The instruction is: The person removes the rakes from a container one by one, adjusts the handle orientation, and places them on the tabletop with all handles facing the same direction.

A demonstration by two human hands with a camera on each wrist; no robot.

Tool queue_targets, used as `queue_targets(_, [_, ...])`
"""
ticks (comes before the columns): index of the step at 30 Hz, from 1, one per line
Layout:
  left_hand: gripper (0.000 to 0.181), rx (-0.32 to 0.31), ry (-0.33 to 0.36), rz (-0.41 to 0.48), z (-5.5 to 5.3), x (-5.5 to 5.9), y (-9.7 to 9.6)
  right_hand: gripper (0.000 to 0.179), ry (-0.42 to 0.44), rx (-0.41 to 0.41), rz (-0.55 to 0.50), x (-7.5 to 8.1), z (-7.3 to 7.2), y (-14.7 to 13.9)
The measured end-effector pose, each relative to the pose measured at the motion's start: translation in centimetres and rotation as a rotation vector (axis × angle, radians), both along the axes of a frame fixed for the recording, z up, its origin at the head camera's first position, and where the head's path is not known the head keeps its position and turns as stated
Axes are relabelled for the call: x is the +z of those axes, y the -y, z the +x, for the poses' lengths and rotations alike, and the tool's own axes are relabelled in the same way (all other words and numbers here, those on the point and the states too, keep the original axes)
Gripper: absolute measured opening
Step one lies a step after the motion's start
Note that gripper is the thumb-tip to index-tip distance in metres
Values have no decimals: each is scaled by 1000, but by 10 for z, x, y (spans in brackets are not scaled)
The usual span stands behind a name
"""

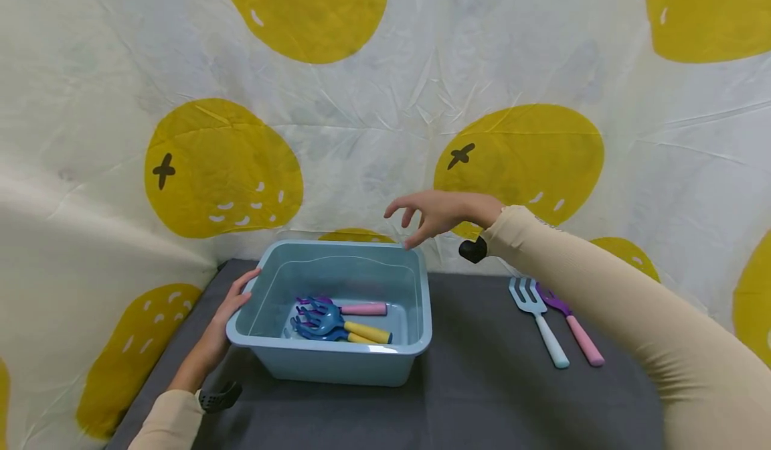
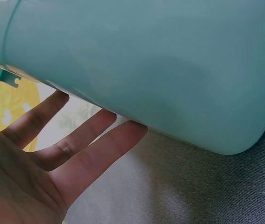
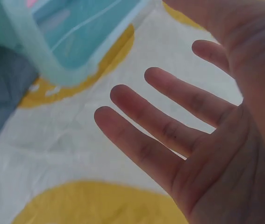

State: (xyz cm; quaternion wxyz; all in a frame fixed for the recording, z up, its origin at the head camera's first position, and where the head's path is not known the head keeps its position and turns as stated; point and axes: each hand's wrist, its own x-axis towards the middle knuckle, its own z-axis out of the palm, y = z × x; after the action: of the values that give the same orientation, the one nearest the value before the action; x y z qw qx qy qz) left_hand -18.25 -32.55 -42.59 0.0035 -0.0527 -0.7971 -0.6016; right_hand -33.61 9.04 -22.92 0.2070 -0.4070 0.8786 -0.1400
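A light blue plastic basin [image 1: 343, 363] stands on the dark cloth. Inside lie blue hand rakes with yellow handles [image 1: 369, 332] and a purple one with a pink handle [image 1: 364, 309]. My left hand [image 1: 223, 316] is at the basin's left side; in the left wrist view, extended fingers [image 2: 99, 149] touch its outer wall. Over the far right corner, my right hand [image 1: 436, 212] hovers with spread, relaxed fingers and nothing in them. The right wrist view shows its palm bare beside the basin's corner [image 3: 71, 74].
To the right lie a light blue hand fork [image 1: 545, 329] and a purple one with a pink handle [image 1: 581, 336], partly under my right forearm in this view. A white cloth with yellow fruit prints [image 1: 367, 155] hangs behind the dark table cloth [image 1: 470, 369].
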Motion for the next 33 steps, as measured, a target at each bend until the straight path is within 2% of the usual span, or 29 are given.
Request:
queue_targets(5, [57,-5,-15,5,-1,-1,0,73,57,31,62,-14,-2,33])
queue_targets(10, [57,-6,-10,13,-1,-1,-1,78,227,32,140,-33,-1,61])
queue_targets(13, [58,-5,-3,13,0,0,-3,79,284,14,178,-46,2,73])
queue_targets(22, [57,12,-11,0,1,1,-2,81,369,-9,277,-91,6,100])
queue_targets(26, [56,5,-17,2,1,1,0,83,349,16,340,-108,9,112])
queue_targets(33, [56,-7,-25,12,0,-1,-1,73,368,-32,417,-137,17,122])
